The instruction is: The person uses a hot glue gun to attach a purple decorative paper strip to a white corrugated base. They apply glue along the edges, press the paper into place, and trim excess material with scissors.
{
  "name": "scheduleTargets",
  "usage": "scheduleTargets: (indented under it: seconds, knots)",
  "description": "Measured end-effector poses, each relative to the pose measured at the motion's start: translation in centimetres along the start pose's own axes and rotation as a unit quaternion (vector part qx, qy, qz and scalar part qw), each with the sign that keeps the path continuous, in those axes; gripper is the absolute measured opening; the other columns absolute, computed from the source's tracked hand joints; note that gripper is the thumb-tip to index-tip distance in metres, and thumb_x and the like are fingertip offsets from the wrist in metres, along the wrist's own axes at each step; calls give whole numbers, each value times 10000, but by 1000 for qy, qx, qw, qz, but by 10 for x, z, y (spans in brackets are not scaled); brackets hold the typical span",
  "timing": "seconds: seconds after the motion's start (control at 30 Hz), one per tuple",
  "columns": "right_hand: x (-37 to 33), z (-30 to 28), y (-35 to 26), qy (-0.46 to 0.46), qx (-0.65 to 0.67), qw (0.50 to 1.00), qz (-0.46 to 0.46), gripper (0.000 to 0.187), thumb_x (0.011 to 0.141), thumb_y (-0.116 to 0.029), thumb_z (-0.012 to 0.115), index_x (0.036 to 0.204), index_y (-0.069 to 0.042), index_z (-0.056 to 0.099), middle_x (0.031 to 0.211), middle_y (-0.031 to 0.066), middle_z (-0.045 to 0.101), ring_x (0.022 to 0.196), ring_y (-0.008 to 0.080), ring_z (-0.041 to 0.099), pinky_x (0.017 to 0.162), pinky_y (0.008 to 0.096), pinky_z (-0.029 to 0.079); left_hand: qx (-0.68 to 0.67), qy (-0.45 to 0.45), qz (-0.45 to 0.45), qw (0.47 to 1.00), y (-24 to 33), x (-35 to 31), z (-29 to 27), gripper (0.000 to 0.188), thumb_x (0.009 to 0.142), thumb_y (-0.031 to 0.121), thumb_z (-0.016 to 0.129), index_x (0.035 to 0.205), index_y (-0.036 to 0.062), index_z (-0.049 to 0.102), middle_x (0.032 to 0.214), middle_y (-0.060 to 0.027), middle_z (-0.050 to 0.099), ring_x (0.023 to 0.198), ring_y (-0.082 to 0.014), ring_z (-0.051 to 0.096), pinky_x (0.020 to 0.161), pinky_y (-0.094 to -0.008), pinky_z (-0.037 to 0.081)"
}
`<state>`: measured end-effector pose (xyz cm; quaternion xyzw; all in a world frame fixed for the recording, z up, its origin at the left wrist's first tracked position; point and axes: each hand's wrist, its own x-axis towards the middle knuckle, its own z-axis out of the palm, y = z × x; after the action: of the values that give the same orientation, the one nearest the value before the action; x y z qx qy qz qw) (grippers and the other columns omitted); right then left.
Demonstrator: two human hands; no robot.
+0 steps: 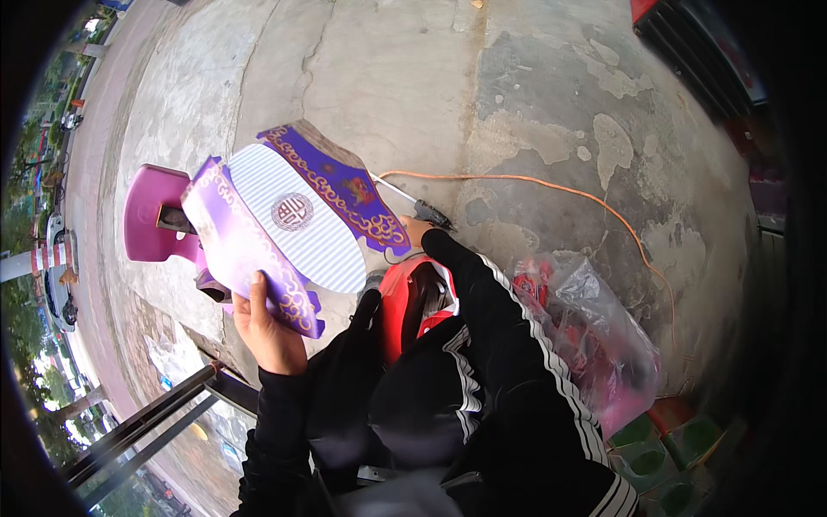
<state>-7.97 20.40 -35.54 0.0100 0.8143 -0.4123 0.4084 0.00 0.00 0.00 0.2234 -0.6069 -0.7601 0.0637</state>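
Note:
My left hand (269, 332) is closed on the near edge of a purple card panel (245, 233) with gold scrollwork, thumb on top. Set along the panel's middle is a long rounded piece (297, 215) with pale blue and white stripes and a round dark emblem. My right hand (418, 231) is at the panel's right end, its fingers mostly hidden by the panel and the black sleeve. Just beyond that hand lies a black tool (432, 215) with a thin white rod, perhaps a glue gun. Whether the right hand touches panel or tool is unclear.
An orange cord (551, 183) curves over the concrete floor (396, 77). A pink plastic stool (155, 215) stands left, with dark items on it. Between my knees is a red container (398, 302) with dark contents. A clear plastic bag (594, 323) lies right; a metal frame (146, 422) is lower left.

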Motion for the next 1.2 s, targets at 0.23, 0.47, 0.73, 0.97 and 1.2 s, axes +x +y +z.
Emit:
scheduleTargets:
  seconds: [0.23,0.47,0.73,0.97,1.2]
  knots:
    - [14,22,-19,153,-51,984,76,478,860,-438,605,994,19,648,1042,279,645,1016,413,618,884,485,477,-7,34,-14,999,14,-8,18,259,971,136,543,1204,25,548,1057,-52,654,894,-116,638,783,-255,509]
    - [-70,-50,-71,336,67,939,-16,221,856,-312,617,866,-102,687,849,131,695,810,326,665,697,431,510,13,30,29,999,5,-10,13,345,966,225,548,1245,22,529,1024,-81,657,776,-129,656,621,-255,543]
    - [-286,-173,-65,575,40,800,-167,391,805,-149,747,1055,-25,473,875,106,609,783,223,608,701,344,494,-78,-22,99,992,-3,-28,15,338,974,140,533,1282,3,510,1072,-85,650,881,-147,650,749,-278,535]
    - [-404,-148,-62,635,-2,761,-137,324,844,-135,720,1021,-6,482,942,131,563,848,229,565,729,346,475,-94,-19,105,990,10,-33,12,322,973,147,529,1267,16,521,1021,-70,663,775,-127,657,612,-255,534]
    - [-380,-108,-54,587,-177,773,-164,286,822,-79,695,965,-6,459,921,149,516,878,359,526,757,413,429,-129,-25,88,987,17,-33,8,297,970,164,534,1229,20,541,970,-53,661,726,-123,650,574,-243,527]
